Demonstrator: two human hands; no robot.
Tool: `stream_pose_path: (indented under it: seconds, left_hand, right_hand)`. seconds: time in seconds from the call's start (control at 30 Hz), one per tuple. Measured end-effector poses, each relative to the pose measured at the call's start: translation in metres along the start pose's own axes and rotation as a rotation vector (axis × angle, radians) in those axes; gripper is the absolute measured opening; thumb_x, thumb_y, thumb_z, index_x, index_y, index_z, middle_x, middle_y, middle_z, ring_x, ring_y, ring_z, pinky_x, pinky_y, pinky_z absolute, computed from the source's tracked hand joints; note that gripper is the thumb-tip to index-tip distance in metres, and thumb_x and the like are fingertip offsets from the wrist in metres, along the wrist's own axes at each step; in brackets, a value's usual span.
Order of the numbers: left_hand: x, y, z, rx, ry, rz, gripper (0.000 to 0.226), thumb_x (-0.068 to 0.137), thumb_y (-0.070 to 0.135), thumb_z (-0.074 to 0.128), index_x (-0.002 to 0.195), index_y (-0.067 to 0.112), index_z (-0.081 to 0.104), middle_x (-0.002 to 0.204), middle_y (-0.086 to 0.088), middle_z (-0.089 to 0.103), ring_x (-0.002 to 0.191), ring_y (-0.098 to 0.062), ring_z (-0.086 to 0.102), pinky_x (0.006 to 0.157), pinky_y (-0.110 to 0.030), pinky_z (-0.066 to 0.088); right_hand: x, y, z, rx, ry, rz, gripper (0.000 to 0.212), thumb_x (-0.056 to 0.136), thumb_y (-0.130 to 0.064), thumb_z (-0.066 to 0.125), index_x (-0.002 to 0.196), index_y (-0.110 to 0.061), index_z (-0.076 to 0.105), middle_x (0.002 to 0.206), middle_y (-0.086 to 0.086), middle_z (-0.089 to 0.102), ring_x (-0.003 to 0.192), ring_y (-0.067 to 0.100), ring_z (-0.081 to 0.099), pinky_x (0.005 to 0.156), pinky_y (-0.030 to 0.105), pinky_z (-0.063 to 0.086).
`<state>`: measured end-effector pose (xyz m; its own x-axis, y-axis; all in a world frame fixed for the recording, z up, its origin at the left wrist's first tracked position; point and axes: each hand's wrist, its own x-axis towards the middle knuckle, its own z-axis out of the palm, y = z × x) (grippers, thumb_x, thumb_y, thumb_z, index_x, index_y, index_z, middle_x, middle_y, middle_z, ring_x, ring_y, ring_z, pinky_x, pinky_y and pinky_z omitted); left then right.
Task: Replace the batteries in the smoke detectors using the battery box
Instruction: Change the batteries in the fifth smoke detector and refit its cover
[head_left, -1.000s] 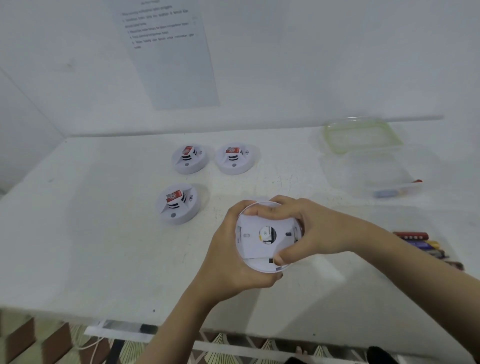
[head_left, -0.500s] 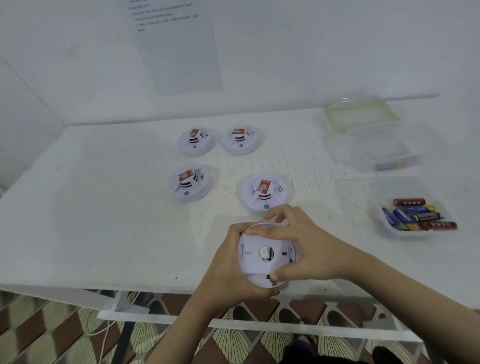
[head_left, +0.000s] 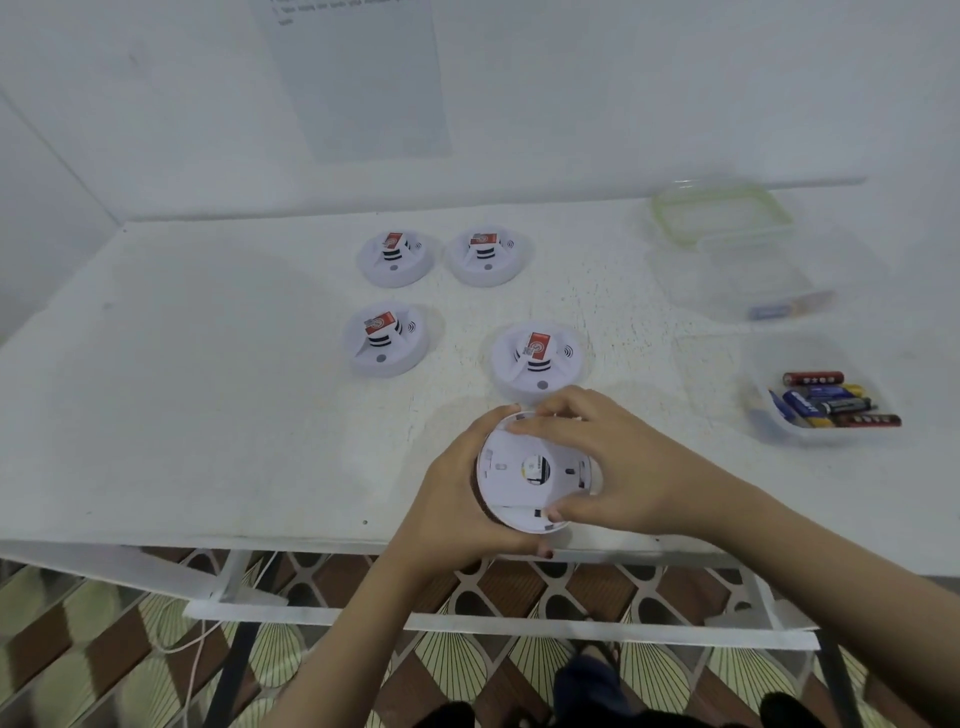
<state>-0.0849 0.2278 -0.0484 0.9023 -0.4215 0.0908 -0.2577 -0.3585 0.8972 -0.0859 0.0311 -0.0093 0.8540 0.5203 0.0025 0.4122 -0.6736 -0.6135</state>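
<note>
The smoke detector (head_left: 524, 475) is at the lower centre of the frame, above the near edge of the desk (head_left: 208, 389), with its back plate facing the camera. The left hand (head_left: 457, 514) has its grip clamped on the unit, fingers curled round its left rim and underside. The right hand (head_left: 618, 467) has its grip clamped on the same unit, thumb at the lower edge and fingers over the top. Four other detectors (head_left: 387, 339) rest on the desk above it, red labels up. The battery box (head_left: 769, 421), at the right of the frame, holds several batteries (head_left: 826, 402).
</note>
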Motion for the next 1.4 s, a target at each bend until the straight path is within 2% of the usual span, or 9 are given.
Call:
stream_pose_path:
  seconds: [0.1, 0.2, 0.4, 0.57, 0.7, 0.83, 1.07, 1.23, 1.4]
  left_hand:
    - [0.001, -0.003, -0.004, -0.007, -0.013, 0.004, 0.101, 0.047, 0.015, 0.096, 0.132, 0.035, 0.046, 0.123, 0.020, 0.059, 0.118, -0.005, 0.056, 0.092, -0.018, 0.048]
    - [0.004, -0.002, -0.007, -0.002, -0.023, 0.007, 0.095, 0.049, 0.015, 0.095, 0.131, 0.034, 0.049, 0.119, 0.018, 0.063, 0.114, -0.005, 0.059, 0.089, -0.017, 0.048]
    - [0.009, -0.001, -0.010, -0.001, -0.020, 0.011, 0.089, 0.049, 0.010, 0.094, 0.120, 0.044, 0.052, 0.109, 0.017, 0.066, 0.104, -0.005, 0.063, 0.082, -0.017, 0.050]
    - [0.011, -0.004, -0.011, -0.009, -0.015, 0.002, 0.086, 0.048, 0.013, 0.093, 0.118, 0.042, 0.053, 0.106, 0.016, 0.067, 0.101, -0.006, 0.064, 0.081, -0.017, 0.050]
    - [0.012, -0.006, -0.011, 0.000, -0.005, 0.000, 0.085, 0.048, 0.015, 0.093, 0.118, 0.041, 0.053, 0.106, 0.017, 0.067, 0.100, -0.006, 0.064, 0.080, -0.014, 0.049]
    - [0.012, -0.008, -0.011, 0.019, 0.002, -0.001, 0.086, 0.047, 0.014, 0.094, 0.117, 0.042, 0.053, 0.106, 0.018, 0.066, 0.099, -0.004, 0.064, 0.080, -0.014, 0.049]
    - [0.012, -0.010, -0.011, 0.013, 0.001, -0.011, 0.089, 0.046, 0.014, 0.095, 0.120, 0.039, 0.052, 0.109, 0.019, 0.065, 0.102, -0.002, 0.063, 0.082, -0.013, 0.049]
    - [0.012, -0.010, -0.011, 0.010, -0.001, -0.019, 0.087, 0.046, 0.016, 0.095, 0.121, 0.035, 0.054, 0.107, 0.017, 0.066, 0.100, -0.004, 0.063, 0.082, -0.014, 0.049]
    - [0.011, -0.006, -0.012, 0.002, -0.009, -0.013, 0.082, 0.048, 0.014, 0.094, 0.118, 0.032, 0.056, 0.103, 0.014, 0.067, 0.097, -0.007, 0.064, 0.079, -0.016, 0.050]
  right_hand:
    - [0.004, -0.005, -0.004, -0.091, -0.049, -0.024, 0.073, 0.070, -0.031, 0.069, 0.138, -0.027, 0.041, 0.118, -0.005, 0.043, 0.109, 0.008, 0.037, 0.093, 0.018, 0.033]
    - [0.009, -0.006, -0.006, -0.119, -0.084, -0.016, 0.073, 0.070, -0.032, 0.068, 0.137, -0.025, 0.040, 0.114, -0.004, 0.043, 0.104, 0.010, 0.038, 0.090, 0.021, 0.035]
    - [0.021, -0.006, -0.007, -0.066, -0.129, -0.020, 0.075, 0.062, -0.039, 0.064, 0.132, -0.022, 0.043, 0.100, -0.017, 0.033, 0.097, 0.003, 0.033, 0.082, 0.011, 0.029]
    - [0.027, -0.005, -0.010, -0.047, -0.177, -0.026, 0.074, 0.060, -0.039, 0.065, 0.128, -0.019, 0.044, 0.108, -0.008, 0.038, 0.100, 0.007, 0.035, 0.087, 0.018, 0.034]
    - [0.031, -0.004, -0.010, -0.034, -0.198, -0.026, 0.071, 0.058, -0.043, 0.064, 0.123, -0.021, 0.045, 0.109, -0.006, 0.040, 0.100, 0.009, 0.037, 0.087, 0.023, 0.036]
    - [0.033, -0.006, -0.012, -0.038, -0.235, -0.018, 0.071, 0.059, -0.040, 0.065, 0.125, -0.021, 0.044, 0.110, -0.006, 0.040, 0.101, 0.008, 0.036, 0.088, 0.025, 0.036]
    - [0.035, -0.008, -0.015, -0.039, -0.269, -0.033, 0.074, 0.059, -0.038, 0.063, 0.128, -0.023, 0.041, 0.112, -0.007, 0.039, 0.104, 0.009, 0.035, 0.090, 0.023, 0.035]
    - [0.035, -0.008, -0.016, -0.051, -0.282, -0.052, 0.074, 0.062, -0.037, 0.064, 0.130, -0.024, 0.040, 0.111, -0.008, 0.037, 0.103, 0.006, 0.033, 0.086, 0.010, 0.029]
    - [0.033, -0.006, -0.018, -0.084, -0.293, -0.049, 0.076, 0.069, -0.033, 0.068, 0.136, -0.024, 0.035, 0.116, -0.005, 0.038, 0.108, 0.008, 0.033, 0.095, 0.025, 0.035]
